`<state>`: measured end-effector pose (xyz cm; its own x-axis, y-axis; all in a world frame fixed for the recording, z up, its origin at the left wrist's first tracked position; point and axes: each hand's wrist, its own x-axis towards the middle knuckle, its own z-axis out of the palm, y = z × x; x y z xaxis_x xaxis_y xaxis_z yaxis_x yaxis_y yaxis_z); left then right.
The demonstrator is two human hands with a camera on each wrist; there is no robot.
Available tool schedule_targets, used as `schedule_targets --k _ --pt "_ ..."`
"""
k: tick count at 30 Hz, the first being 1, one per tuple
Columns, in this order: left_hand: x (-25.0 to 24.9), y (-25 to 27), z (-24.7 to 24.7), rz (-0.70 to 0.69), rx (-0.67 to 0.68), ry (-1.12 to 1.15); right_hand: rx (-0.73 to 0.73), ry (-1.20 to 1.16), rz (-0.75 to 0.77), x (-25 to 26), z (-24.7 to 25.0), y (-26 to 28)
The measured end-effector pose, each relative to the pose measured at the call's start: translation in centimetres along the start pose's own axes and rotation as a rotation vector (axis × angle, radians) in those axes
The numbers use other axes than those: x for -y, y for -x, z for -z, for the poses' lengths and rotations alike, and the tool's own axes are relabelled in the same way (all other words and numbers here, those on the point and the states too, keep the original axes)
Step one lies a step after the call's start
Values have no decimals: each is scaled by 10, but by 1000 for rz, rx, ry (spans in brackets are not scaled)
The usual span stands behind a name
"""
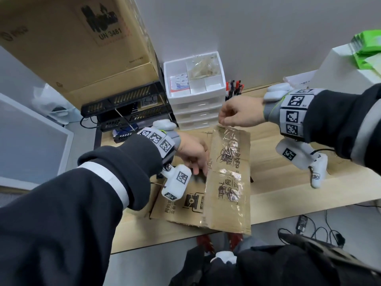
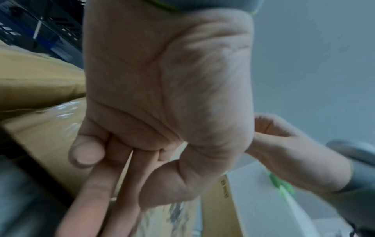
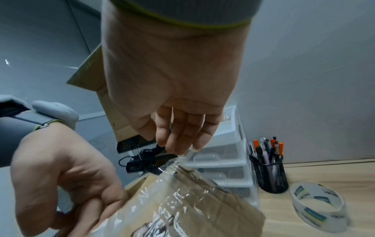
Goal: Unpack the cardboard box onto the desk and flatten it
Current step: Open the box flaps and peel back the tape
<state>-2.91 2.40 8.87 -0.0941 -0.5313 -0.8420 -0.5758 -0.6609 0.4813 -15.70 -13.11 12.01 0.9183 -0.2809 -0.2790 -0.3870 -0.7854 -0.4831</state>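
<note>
Cardboard box point(image 1: 224, 178) mostly collapsed on wooden desk point(image 1: 288, 195), near end hanging over the front desk edge.
Hemmed at the far end by white drawer unit point(image 1: 194, 100) and black mesh trays point(image 1: 127, 106); bare desk to its right (pen cup point(image 3: 268, 173) and clear tape roll point(image 3: 317, 206) sit at the back there). Left hand point(image 1: 192, 153) at box's left long edge, fingers point(image 2: 97, 189) extended down against the cardboard, thumb on the outer face, gripping the panel edge. Right hand point(image 1: 240, 113) hovers palm-down just above box's far edge, fingertips point(image 3: 176, 144) bunched on a lifted end of clear packing tape point(image 3: 172, 166), pinching it. Both forearms reach in from the sides, wrists raised.
</note>
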Motion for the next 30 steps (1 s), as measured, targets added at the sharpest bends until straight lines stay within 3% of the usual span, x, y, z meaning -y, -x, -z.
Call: schedule_targets --k 6,12,16,21,24,30 --pt "-59 26 6 -194 38 17 -63 -36 -17 24 49 -4" --pt "-90 -11 -34 -193 61 -138 -1 -12 -146 22 72 2" --pt "-63 -35 -64 -52 128 -244 204 -65 -304 -3 43 6" --pt "-40 -40 -61 -83 102 -95 403 -104 -540 -37 -19 17" --pt "-31 -41 -49 -46 18 -109 395 -172 -606 -47 -45 19" --pt "18 -33 -30 176 -79 -484 295 -245 -661 -48 -70 8"
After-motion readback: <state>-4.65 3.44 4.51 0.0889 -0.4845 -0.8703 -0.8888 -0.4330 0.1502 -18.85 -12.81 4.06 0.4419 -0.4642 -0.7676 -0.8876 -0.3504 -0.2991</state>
